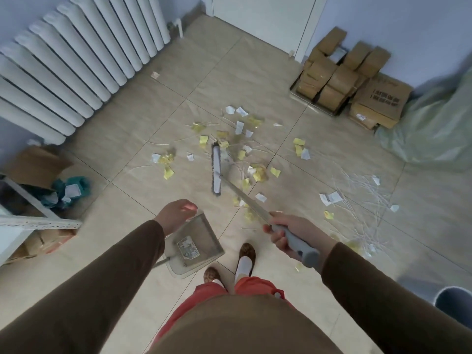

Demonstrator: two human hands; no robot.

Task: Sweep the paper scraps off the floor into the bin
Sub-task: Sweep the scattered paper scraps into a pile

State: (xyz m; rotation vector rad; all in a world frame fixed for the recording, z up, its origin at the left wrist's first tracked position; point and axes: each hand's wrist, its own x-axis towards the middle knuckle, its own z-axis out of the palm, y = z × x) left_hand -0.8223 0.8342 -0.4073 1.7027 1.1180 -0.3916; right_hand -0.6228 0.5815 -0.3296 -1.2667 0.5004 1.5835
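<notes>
Yellow and white paper scraps [241,139] and thin white strips [362,198] lie scattered over the tiled floor ahead of me. My right hand [288,233] grips the grey handle of a broom [245,198]. The broom head [216,172] rests on the floor among the scraps. My left hand [176,215] hovers with curled fingers over the top edge of a grey dustpan [201,233], which stands by my feet. The dustpan's handle [159,263] runs under my left forearm, so a grip is not visible. The rim of a grey bin [454,300] shows at the lower right.
A white radiator [76,60] lines the left wall. Stacked cardboard boxes [344,77] and a pale green bag [434,118] fill the far right corner. An open box with teal cloth [66,190] and a white shelf frame [38,222] sit at the left. A white door [260,19] is ahead.
</notes>
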